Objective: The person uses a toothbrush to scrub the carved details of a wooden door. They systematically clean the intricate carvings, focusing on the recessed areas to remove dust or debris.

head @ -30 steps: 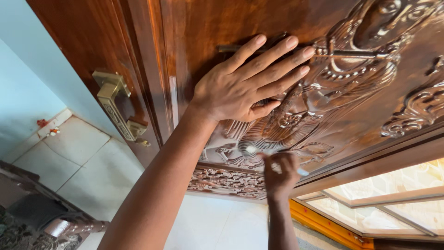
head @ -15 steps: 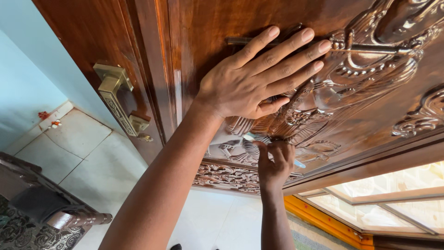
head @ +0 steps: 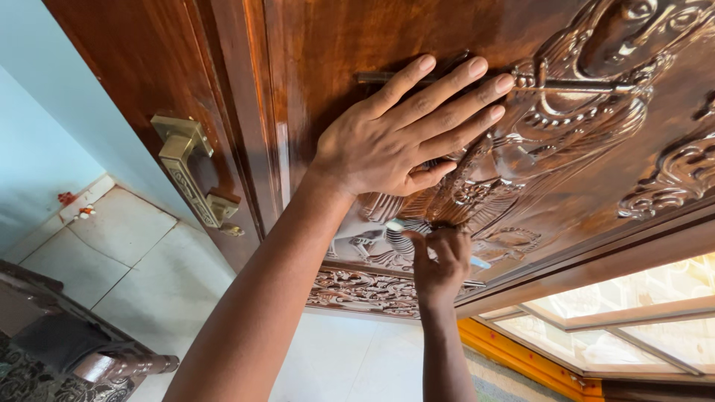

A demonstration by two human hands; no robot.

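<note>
Two hands work against a carved wooden door (head: 335, 45) that fills the upper and middle part of the frame. The right hand (head: 441, 262), low and just right of centre, is curled closed around a small pale-handled tool (head: 477, 262); its light tip (head: 395, 224) pokes out to the left of the fingers and lies against the relief carving (head: 521, 149), though what kind of tool it is cannot be told. The left hand (head: 395, 134) sits above it, spread wide open and flat, palm pressed on the wood, fingertips reaching to a thin carved rod (head: 573, 85) that runs across the upper right.

The door is dark reddish-brown, glossy, with smooth panels at the upper left and deep, ornate figures and scrollwork to the right. A band of finer, paler carving (head: 365, 290) runs along the bottom rail, just below the right hand.

At centre left a brass lever handle (head: 190, 175) on a long plate sticks out from the door's edge, well apart from both hands. Below it lies a pale tiled floor (head: 149, 268), open beneath the forearms. Dark carved furniture (head: 67, 357) occupies the lower left corner; a bright window frame (head: 618, 327) with an orange sill (head: 521, 361) fills the lower right.
</note>
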